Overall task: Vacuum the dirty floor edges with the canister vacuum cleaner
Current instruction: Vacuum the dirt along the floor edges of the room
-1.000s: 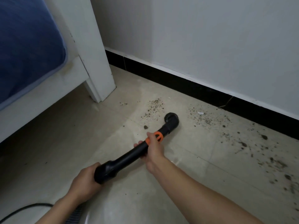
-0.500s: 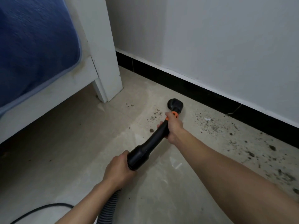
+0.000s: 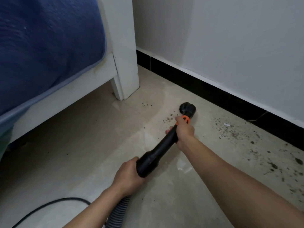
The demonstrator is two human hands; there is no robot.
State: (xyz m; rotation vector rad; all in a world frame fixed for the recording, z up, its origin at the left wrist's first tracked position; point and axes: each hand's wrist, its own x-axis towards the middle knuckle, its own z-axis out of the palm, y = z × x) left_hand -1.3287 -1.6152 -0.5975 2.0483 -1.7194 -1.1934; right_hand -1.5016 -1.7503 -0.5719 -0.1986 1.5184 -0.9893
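Beige tiled floor [image 3: 82, 162] with scattered dark dirt [image 3: 230, 131], black cable [image 3: 65, 198], white bed leg [image 3: 127, 86].

Two bare hands: one left hand [image 3: 127, 176] near, one right hand [image 3: 185, 131] farther, both gripping the one black plastic vacuum wand [image 3: 158, 152]. One orange plastic collar [image 3: 185, 120] and one round black nozzle [image 3: 187, 108] at its far end. One ribbed grey hose [image 3: 120, 209] and one thin black power cord [image 3: 49, 205], near left. One white wooden bed frame [image 3: 65, 96], left, with one square white leg [image 3: 126, 63] in view and one blue fabric mattress [image 3: 46, 46]. One black skirting strip [image 3: 213, 89], far. One small white scrap [image 3: 227, 124], right. Three groups of dark dirt specks: small far cluster [image 3: 147, 105], middle patch [image 3: 170, 118], broad right scatter [image 3: 246, 135]; single specks too many to count.
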